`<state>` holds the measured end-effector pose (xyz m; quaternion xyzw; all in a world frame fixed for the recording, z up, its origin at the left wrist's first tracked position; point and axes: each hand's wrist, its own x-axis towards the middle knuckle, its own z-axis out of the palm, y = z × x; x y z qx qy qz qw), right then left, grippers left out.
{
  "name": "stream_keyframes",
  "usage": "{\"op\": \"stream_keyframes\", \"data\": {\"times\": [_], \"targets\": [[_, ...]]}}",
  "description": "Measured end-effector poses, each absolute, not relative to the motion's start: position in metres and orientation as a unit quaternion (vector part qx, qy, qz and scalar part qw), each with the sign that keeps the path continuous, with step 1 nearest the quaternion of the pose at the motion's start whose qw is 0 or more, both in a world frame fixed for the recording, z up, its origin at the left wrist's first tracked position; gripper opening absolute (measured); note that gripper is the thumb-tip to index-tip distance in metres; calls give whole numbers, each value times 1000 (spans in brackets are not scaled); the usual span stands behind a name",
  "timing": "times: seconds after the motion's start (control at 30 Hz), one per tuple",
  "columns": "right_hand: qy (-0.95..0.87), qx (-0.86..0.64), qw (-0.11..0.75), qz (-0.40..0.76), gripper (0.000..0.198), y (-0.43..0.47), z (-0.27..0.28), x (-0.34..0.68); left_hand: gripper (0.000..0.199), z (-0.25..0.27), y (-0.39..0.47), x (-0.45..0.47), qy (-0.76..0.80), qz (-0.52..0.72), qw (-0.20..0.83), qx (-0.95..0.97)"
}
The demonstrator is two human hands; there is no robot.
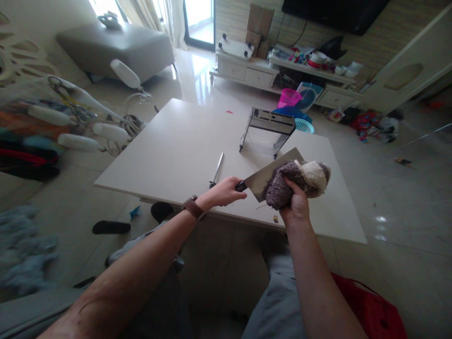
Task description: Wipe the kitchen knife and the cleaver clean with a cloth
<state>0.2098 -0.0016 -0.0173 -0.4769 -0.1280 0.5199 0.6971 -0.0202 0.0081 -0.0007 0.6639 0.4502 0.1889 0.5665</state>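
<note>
My left hand (229,191) is closed round the black handle of a cleaver (263,178), whose broad blade points right and away above the table. In my right hand (297,203) is a bunched brown and cream cloth (286,183), pressed against the blade and covering part of it. Beyond my left wrist a sharpening rod (218,168) with a dark handle lies on the tabletop. A knife block (270,121) with a slotted dark top and see-through sides stands on the table past the blade.
The white table (158,150) has a small red piece (229,112) near its far side and a sticker (276,219) near its front edge. Pink (289,97) and light-blue (304,125) baskets stand behind it. A red bag (367,306) is at lower right.
</note>
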Motion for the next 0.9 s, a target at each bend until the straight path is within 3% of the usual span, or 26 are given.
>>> {"op": "stream_keyframes", "data": {"times": [0.43,0.67,0.9], "targets": [[-135,-467,740,465,36,7,-5,240,25,0,19,-41,465,166,512,703],[-149,-478,705,502,40,5,-4,239,25,0,17,-44,470,144,463,737],[-201,-460,720,479,48,6,-10,236,23,1,15,-40,469,141,505,710]]}}
